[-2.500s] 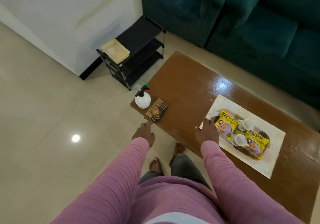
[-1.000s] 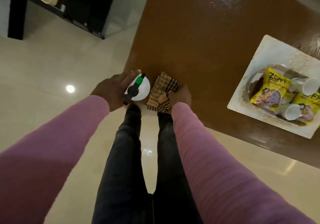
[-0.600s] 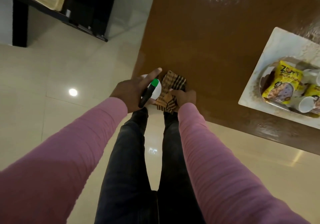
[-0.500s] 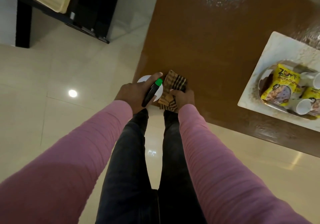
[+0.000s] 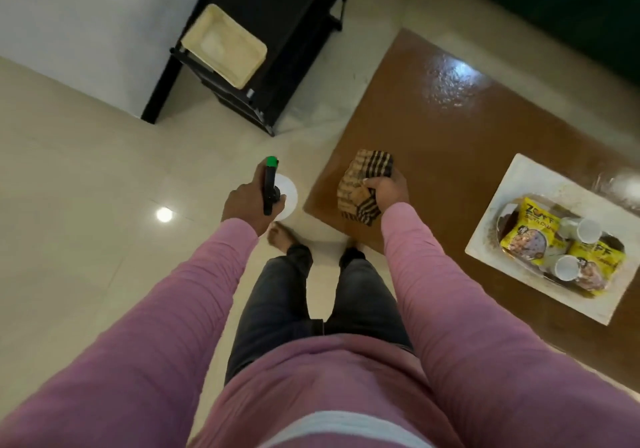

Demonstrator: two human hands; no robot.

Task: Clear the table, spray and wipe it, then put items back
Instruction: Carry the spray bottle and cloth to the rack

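My left hand grips the black trigger head of a white spray bottle with a green nozzle, held over the floor just left of the brown table. My right hand holds a folded checked cloth above the table's near left corner. On the table's right side lies a white mat with a tray on it. The tray carries two yellow snack packets and two white cups.
A black shelf rack with a cream tray on top stands on the tiled floor by the white wall, left of the table. A dark green sofa runs behind the table. My legs and bare feet are at the table's corner.
Both hands closed on the bottle and the cloth at the table's corner and lifted them. The bottle has moved left, off the table. My head has risen, so the view is wider.
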